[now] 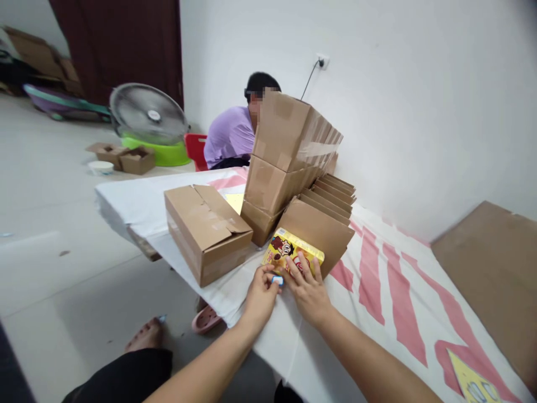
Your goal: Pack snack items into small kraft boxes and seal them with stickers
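A yellow printed box (277, 246) with a cartoon character leans against a brown cardboard panel (325, 226) on the table. My right hand (308, 291) lies on its front with the fingers spread. Just below the box's lower left edge, my left hand (259, 294) is closed, thumb and fingers pinching a small blue-and-white object (277, 280). That object's kind is too small to make out. Left of the hands sits a taped cardboard box (205, 218), its top flaps slightly raised at one corner.
Stacked cardboard boxes (279, 131) rise behind the yellow box, with folded cardboard pieces (331, 193) beside them. A large cardboard sheet (493, 268) stands at the right. Across the table (146, 193) sits a person (230, 131) in purple. A fan (151, 115) and small open boxes (137, 160) are on the floor.
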Demonstrator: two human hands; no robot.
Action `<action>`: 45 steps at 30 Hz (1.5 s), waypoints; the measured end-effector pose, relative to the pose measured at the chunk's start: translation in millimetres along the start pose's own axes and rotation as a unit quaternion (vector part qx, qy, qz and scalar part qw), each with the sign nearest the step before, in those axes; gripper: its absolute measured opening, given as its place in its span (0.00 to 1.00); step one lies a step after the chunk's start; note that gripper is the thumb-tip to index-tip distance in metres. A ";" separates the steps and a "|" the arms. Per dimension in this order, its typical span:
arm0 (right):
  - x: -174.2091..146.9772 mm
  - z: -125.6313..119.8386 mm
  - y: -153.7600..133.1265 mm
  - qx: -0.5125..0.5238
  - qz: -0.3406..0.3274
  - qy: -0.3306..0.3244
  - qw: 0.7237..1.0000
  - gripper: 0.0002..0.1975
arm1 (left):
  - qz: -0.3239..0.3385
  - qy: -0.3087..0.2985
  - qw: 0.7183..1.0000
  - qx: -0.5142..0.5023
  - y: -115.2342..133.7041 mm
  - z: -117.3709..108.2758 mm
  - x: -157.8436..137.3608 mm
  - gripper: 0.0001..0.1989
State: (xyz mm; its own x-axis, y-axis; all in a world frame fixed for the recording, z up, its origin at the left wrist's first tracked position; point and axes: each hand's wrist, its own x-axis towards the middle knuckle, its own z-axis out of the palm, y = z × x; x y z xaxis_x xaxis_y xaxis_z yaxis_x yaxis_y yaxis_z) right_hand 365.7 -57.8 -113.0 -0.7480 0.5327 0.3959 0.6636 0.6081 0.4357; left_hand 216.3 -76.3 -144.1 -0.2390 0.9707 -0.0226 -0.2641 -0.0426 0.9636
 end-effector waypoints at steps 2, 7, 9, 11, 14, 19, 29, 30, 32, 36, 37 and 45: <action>-0.2 2.7 5.2 -0.004 -0.010 -0.008 1.000 0.26 | -0.014 -0.001 1.000 0.000 1.7 -0.7 0.3 0.18; 2.0 11.3 16.2 0.004 -0.010 -0.013 1.000 0.28 | -0.028 -0.033 0.999 -0.010 8.1 3.6 -5.9 0.12; 4.7 17.0 23.5 0.005 -0.007 -0.016 1.000 0.29 | -0.022 -0.044 0.999 -0.006 10.2 5.6 -8.5 0.10; 7.3 22.6 33.2 0.006 -0.004 -0.021 1.000 0.29 | -0.014 -0.049 0.999 0.000 11.7 6.5 -9.8 0.08; 10.5 30.8 49.8 0.008 -0.001 -0.030 1.000 0.28 | -0.017 -0.048 0.999 0.005 12.6 6.0 -9.4 0.06; 17.2 49.1 75.1 0.000 0.008 -0.048 0.999 0.28 | -0.016 -0.046 0.998 0.031 8.6 5.2 -8.5 0.04; 43.3 73.3 101.4 0.010 0.058 -0.089 0.994 0.25 | 0.038 -0.070 0.995 0.056 1.6 5.1 -10.7 0.03; 46.1 71.8 98.3 0.028 0.071 -0.090 0.993 0.25 | 0.038 -0.070 0.995 0.059 2.4 5.2 -10.6 0.03; 48.4 67.4 88.0 0.099 0.103 -0.092 0.985 0.22 | 0.033 -0.065 0.995 0.068 4.4 5.3 -10.0 0.03; 28.4 49.0 56.8 0.242 0.157 -0.092 0.953 0.18 | 0.023 -0.066 0.996 0.050 7.7 7.1 -9.8 0.04; 17.3 40.9 48.6 0.274 0.176 -0.082 0.942 0.17 | 0.015 -0.072 0.997 0.032 8.2 8.3 -11.5 0.05; -91.4 -55.5 -10.3 0.619 0.424 -0.031 0.661 0.13 | -0.128 -0.245 0.960 -0.053 13.7 30.1 -68.4 0.14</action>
State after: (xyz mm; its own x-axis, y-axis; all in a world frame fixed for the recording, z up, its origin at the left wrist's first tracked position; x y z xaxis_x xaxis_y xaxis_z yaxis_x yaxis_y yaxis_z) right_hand 427.7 -145.5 -108.9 -0.1372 0.9903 0.0228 0.3583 0.0711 -0.9309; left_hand 257.2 -136.1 -121.3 0.3075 0.9462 -0.1008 -0.3560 0.2126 0.9100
